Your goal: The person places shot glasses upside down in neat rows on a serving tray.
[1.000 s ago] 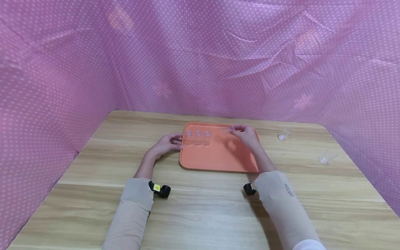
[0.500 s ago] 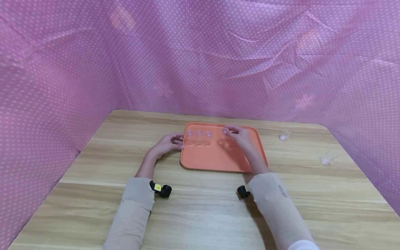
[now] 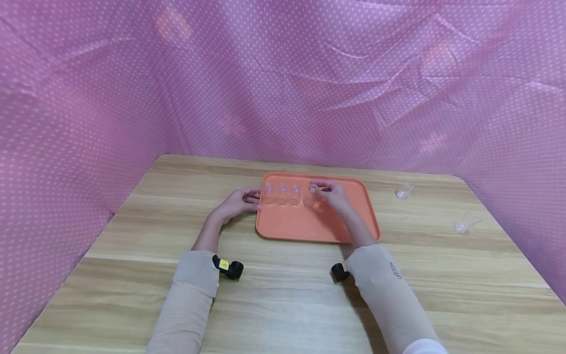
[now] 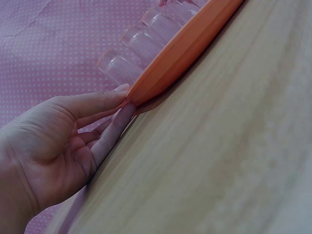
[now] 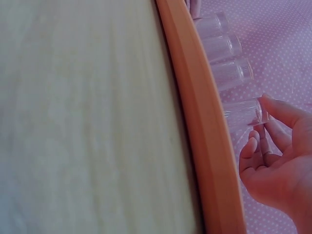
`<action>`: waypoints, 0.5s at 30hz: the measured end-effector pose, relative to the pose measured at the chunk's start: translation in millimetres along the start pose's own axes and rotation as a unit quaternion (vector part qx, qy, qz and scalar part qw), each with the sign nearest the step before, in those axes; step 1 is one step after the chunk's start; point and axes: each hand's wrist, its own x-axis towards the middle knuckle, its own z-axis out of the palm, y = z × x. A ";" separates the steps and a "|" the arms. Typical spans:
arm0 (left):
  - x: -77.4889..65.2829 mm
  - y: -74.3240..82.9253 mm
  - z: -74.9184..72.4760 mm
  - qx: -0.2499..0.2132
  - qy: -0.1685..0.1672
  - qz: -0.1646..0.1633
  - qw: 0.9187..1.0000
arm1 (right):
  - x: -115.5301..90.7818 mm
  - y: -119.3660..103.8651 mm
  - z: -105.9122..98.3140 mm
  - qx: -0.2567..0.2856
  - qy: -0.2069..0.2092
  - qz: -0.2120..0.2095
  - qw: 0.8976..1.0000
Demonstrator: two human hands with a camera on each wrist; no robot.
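Observation:
An orange tray (image 3: 305,223) lies toward the back of the table, with three small clear shot glasses (image 3: 282,195) standing upside down in a row on its left part. My left hand (image 3: 236,204) pinches the tray's left edge between thumb and fingers, as the left wrist view shows. In my right hand (image 3: 333,197) is another clear shot glass (image 5: 243,112), also upside down. Thumb and fingertips grip it near its thick base, and its rim is down close to the tray, just right of the row.
Two more clear glasses stand on the table right of the tray: an upright glass (image 3: 404,191) farther back and another glass (image 3: 466,225) nearer. A pink dotted cloth (image 3: 283,98) hangs around the back and sides of the wooden table (image 3: 283,295).
My right hand has moved left over the tray with the shot glass, bringing it beside the row of three. The left hand stays at the tray's edge.

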 end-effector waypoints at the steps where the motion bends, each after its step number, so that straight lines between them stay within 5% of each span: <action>1: 0.5 0.3 0.4 0.002 0.001 -0.005 1.000 | 0.2 0.2 0.2 0.000 -0.001 0.003 1.000; 15: -0.6 2.2 3.2 -0.010 0.008 -0.009 1.000 | 1.1 0.8 3.7 0.001 -0.019 0.017 1.000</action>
